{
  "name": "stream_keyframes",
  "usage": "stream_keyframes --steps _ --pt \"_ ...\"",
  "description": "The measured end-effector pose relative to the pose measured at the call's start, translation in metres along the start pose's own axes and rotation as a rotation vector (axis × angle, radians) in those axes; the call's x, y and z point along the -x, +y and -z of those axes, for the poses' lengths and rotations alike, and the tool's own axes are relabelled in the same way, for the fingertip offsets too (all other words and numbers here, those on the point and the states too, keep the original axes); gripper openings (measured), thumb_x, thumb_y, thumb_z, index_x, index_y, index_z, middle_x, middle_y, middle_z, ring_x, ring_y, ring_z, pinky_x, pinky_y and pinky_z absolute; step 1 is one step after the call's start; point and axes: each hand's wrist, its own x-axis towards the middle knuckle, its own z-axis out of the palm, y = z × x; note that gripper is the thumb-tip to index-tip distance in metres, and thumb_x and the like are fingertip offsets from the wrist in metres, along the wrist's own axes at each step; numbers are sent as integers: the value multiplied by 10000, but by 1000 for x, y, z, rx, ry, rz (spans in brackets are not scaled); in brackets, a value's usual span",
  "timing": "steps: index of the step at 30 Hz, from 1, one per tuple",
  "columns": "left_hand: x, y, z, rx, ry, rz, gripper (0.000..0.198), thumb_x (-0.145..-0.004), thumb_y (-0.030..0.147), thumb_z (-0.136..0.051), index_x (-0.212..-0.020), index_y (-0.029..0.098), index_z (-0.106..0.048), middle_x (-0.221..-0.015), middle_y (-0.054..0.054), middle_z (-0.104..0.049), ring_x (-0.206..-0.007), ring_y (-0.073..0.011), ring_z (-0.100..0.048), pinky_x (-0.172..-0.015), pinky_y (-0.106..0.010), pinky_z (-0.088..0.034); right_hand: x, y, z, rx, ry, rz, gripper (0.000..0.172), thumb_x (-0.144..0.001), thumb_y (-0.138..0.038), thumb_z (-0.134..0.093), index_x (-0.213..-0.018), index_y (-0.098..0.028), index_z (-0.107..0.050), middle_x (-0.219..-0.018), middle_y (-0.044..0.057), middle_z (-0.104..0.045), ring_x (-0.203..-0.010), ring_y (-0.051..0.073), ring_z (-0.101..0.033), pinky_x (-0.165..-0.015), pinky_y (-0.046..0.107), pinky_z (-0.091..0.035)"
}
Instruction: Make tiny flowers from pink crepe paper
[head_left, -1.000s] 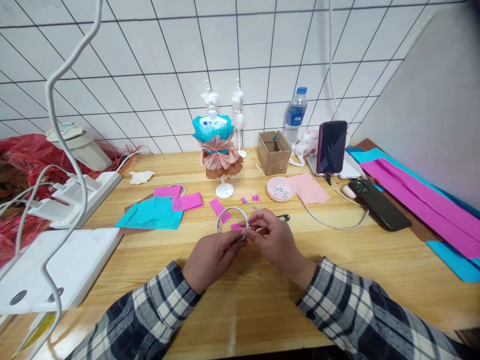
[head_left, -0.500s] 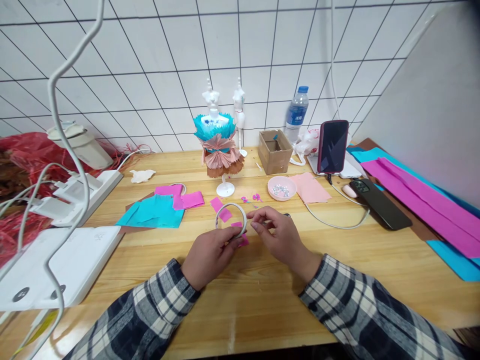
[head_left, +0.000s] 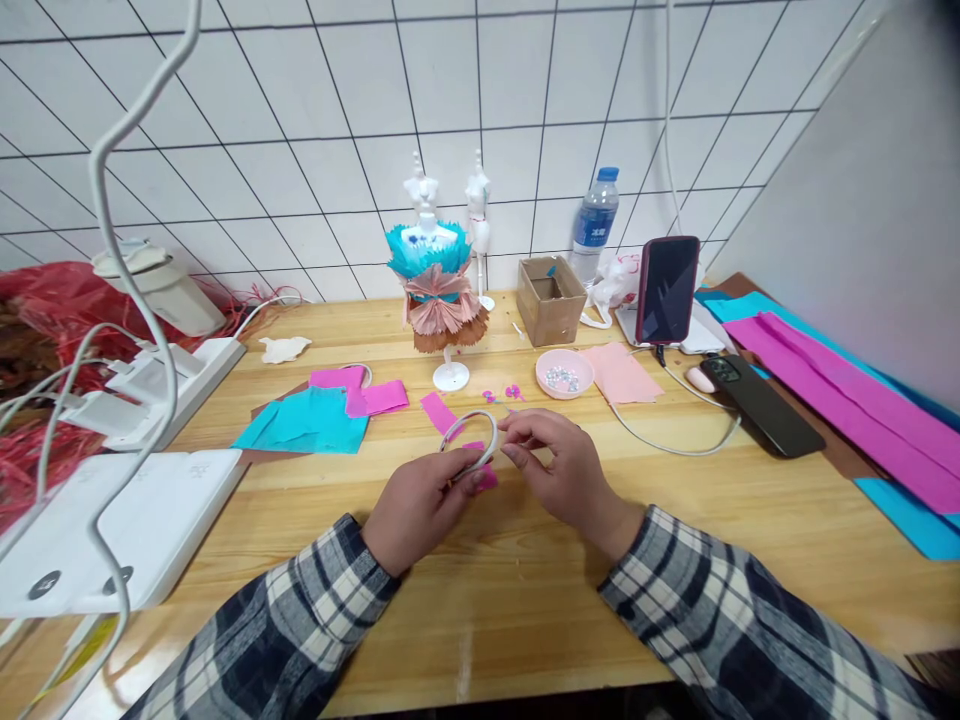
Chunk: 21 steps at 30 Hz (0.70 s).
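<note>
My left hand (head_left: 420,505) is closed, pinching a white roll of tape (head_left: 471,436) and a small pink paper piece (head_left: 484,480) above the wooden table (head_left: 525,600). My right hand (head_left: 559,470) is closed too, its fingertips pinched at the roll's right edge; what they grip is too small to make out. Both forearms wear plaid sleeves. A loose pink paper scrap (head_left: 437,410) lies just beyond the roll.
A mannequin with a paper dress (head_left: 437,290) stands behind, beside a cardboard box (head_left: 550,298), a pink bead dish (head_left: 564,374), a water bottle (head_left: 595,225) and a propped phone (head_left: 666,290). Teal paper (head_left: 304,422) lies left, a dark phone (head_left: 761,405) and crepe sheets (head_left: 840,400) right, white devices (head_left: 112,520) far left.
The tape roll was lifted from flat on the table and tilted up between my hands. My right fingertips moved from over the roll to its right edge.
</note>
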Motion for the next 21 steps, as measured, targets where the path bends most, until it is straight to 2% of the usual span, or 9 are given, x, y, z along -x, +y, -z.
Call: stream_keyframes --steps 3,7,12,15,21 --pt "0 -2 3 13 66 -37 270 -933 304 -442 -1090 193 -632 -963 -35 -714 -867 -157 -640 -771 -244 -462 0 0 2 43 -5 -14 69 -872 -250 -552 -835 -199 -580 -833 43 -636 -710 160 -544 -669 304 -452" --pt "1 -2 5 -3 84 -29 262 -932 297 -436 -1044 193 -649 -888 -32 -709 -815 -156 -629 -733 -243 -453 1 -3 1 69 -26 15 99 -889 -251 -525 -808 -195 -533 -766 23 -574 -719 161 -514 -672 296 -412" --pt "1 0 7 -17 65 42 273 -923 318 -429 -929 193 -671 -756 -15 -682 -692 -148 -596 -636 -235 -424 3 -14 1 122 -76 82 94 -912 -209 -464 -822 -197 -487 -779 28 -546 -738 164 -499 -675 292 -395" --pt "2 2 9 35 91 77 293 -916 342 -430 -868 184 -672 -671 1 -644 -621 -133 -566 -589 -221 -409 6 -19 -1 174 -116 157 105 -905 -151 -420 -839 -200 -484 -806 42 -547 -766 171 -498 -694 295 -408" --pt "4 9 9 133 153 76 267 -903 326 -440 -802 175 -636 -685 4 -645 -634 -126 -569 -607 -212 -422 9 -19 -4 213 -121 288 129 -857 -93 -430 -860 -203 -498 -872 68 -579 -811 180 -517 -728 305 -439"
